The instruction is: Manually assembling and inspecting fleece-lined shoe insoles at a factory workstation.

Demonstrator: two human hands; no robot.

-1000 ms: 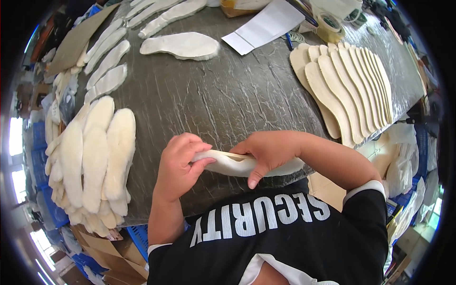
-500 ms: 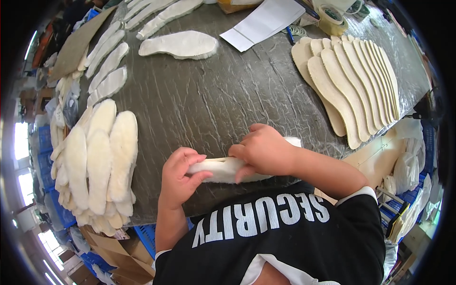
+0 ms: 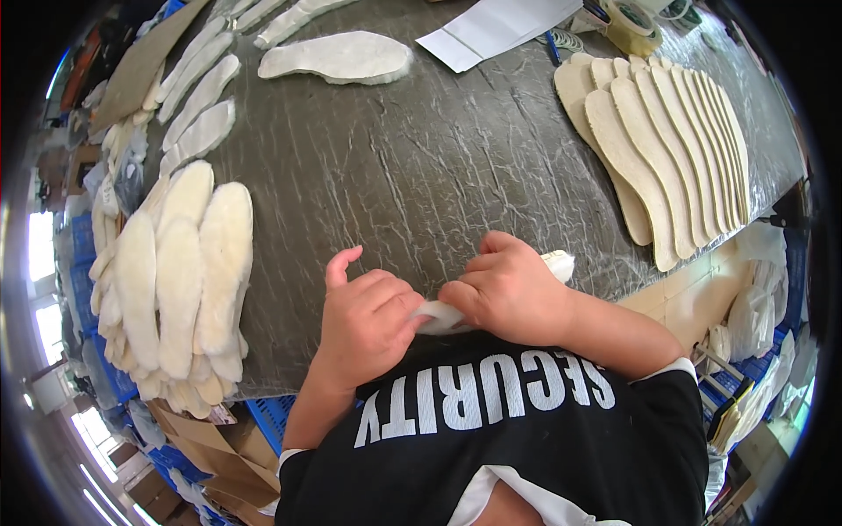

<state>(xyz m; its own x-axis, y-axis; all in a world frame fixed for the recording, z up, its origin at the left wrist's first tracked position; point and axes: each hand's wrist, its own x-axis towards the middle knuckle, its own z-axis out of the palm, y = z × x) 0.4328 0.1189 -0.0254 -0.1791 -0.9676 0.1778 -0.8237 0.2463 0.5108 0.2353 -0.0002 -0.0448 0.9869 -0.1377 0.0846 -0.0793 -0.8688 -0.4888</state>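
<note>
A white fleecy insole (image 3: 441,317) spans the space between my hands at the near edge of the table. My left hand (image 3: 368,317) grips its left end, fingers curled over it and the little finger raised. The right hand (image 3: 516,294) is closed around the insole farther along, thumb and fingertips pressed on its near part. Past the right hand the insole's other end sticks out. Much of the insole is covered by my fingers, and its middle looks folded or bunched.
Left of my hands lies a heap of cream fleece insoles (image 3: 180,289). Overlapping beige insoles (image 3: 667,167) fan out at the right. A single white insole (image 3: 338,58) and white paper sheets (image 3: 491,31) lie at the back, near a tape roll (image 3: 633,28). Cardboard (image 3: 219,460) sits below the table's left side.
My left hand has moved right, toward the right hand, and turned so its back shows, covering the insole's left end. The view has shifted slightly.
</note>
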